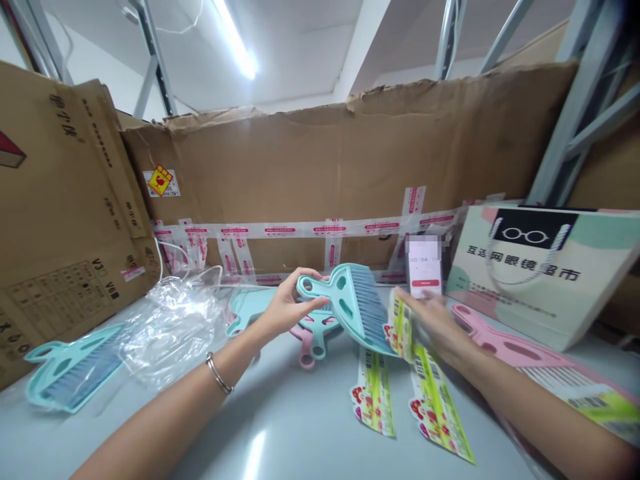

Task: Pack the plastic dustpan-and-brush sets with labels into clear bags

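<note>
My left hand grips the handle of a teal hand brush, held above the grey table with its bristles pointing down to the right. My right hand pinches a green and yellow paper label against the bristle end of that brush. Two more labels of the same kind, label one and label two, lie flat on the table below. A silver bangle sits on my left wrist.
Crumpled clear plastic bags and another teal brush lie at the left. More teal and pink brushes sit behind the held one. A pink labelled brush lies at right, by a paper bag and phone. Cardboard walls surround the table.
</note>
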Tool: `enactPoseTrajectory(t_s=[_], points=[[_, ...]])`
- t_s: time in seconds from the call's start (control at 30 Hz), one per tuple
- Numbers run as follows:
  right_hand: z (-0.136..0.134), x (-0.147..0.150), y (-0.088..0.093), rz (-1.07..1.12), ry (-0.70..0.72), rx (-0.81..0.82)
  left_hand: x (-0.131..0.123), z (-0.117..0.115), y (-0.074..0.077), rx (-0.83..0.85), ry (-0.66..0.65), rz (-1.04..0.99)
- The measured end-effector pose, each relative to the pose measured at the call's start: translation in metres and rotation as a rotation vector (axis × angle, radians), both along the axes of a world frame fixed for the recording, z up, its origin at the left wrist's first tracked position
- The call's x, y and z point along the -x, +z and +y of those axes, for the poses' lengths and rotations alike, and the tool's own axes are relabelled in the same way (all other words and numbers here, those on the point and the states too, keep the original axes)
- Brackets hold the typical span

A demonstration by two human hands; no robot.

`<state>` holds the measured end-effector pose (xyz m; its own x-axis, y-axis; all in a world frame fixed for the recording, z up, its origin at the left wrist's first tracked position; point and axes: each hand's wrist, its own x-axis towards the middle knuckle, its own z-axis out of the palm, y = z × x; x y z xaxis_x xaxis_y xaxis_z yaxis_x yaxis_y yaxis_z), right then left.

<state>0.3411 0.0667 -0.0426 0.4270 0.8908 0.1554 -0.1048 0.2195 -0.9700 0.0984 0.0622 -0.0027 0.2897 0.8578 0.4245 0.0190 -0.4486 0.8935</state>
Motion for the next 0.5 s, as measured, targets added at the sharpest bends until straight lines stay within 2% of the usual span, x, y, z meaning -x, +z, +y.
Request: enactPoseTrajectory(t_s=[0.03,0.07,0.1,0.17,0.23,0.3,0.37,0.43,0.5], points=[[-0.001,0.003,0.005,-0.166,-0.117,-0.114,0.002,-0.001,0.002,-0.04,0.019,0.019],[-0.003,0.009,0.011,-0.372,-0.162,-0.221,0.002,-0.002,0.004,-0.079,0.03,0.037],[-0.006,0.016,0.018,-0.592,-0.127,-0.318,0.002,-0.005,0.007,-0.115,0.031,0.05],[-0.01,0.036,0.031,-0.974,0.107,-0.462,0.002,-0.011,0.013,-0.186,0.028,0.078],[-0.011,0.055,0.044,-1.18,0.235,-0.522,0.005,-0.017,0.019,-0.29,0.053,0.158],[-0.008,0.067,0.055,-1.211,0.269,-0.598,0.016,-0.021,0.026,-0.418,0.14,0.26],[-0.002,0.069,0.065,-1.117,0.235,-0.676,0.037,-0.023,0.032,-0.538,0.294,0.292],[0.007,0.065,0.07,-1.026,0.135,-0.701,0.063,-0.024,0.034,-0.628,0.502,0.248],[0.017,0.061,0.067,-1.077,0.115,-0.69,0.088,-0.023,0.03,-0.719,0.733,0.27]])
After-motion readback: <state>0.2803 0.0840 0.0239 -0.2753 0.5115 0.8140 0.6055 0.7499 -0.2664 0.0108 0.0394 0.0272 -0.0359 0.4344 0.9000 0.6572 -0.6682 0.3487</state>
